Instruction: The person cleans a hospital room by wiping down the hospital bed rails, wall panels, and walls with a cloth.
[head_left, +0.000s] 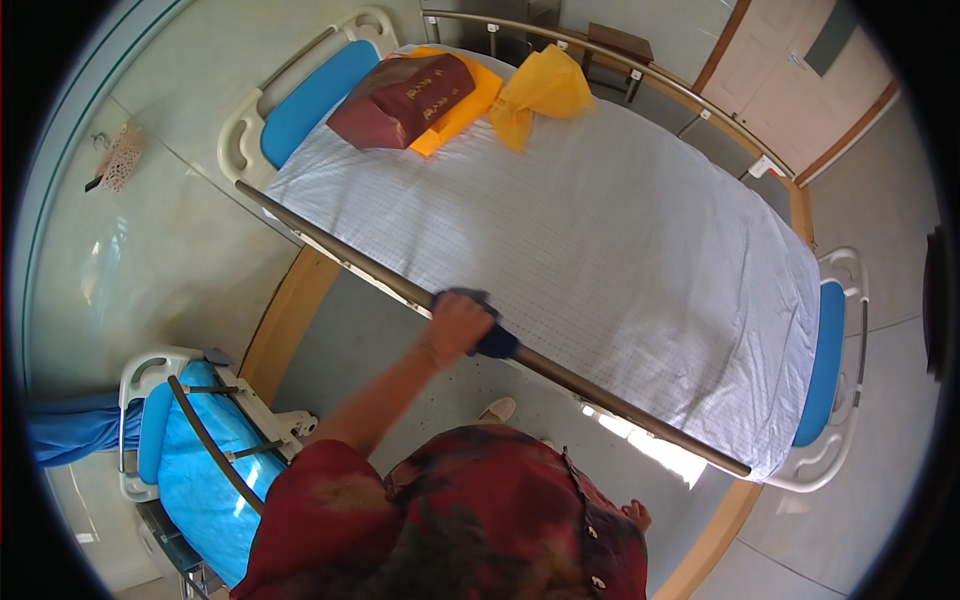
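Observation:
My left hand (459,325) is closed around a dark blue cloth (497,342), pressing it on the near side rail (590,385) of a hospital bed. The cloth wraps over the rail, about midway along it. My right hand (637,514) hangs low beside my body, partly hidden by my red patterned shirt. Its visible fingers are loosely bent and apart, with nothing seen in them. A pale grey-white sheet (620,230) covers the mattress beyond the rail.
At the bed's head lie a dark red bag (400,100) and a yellow cloth (545,92). Blue-and-white end boards (318,100) close the bed. Behind my left arm stands a second bed with a blue cover (210,465). A wooden stool (618,45) is past the far rail (600,48).

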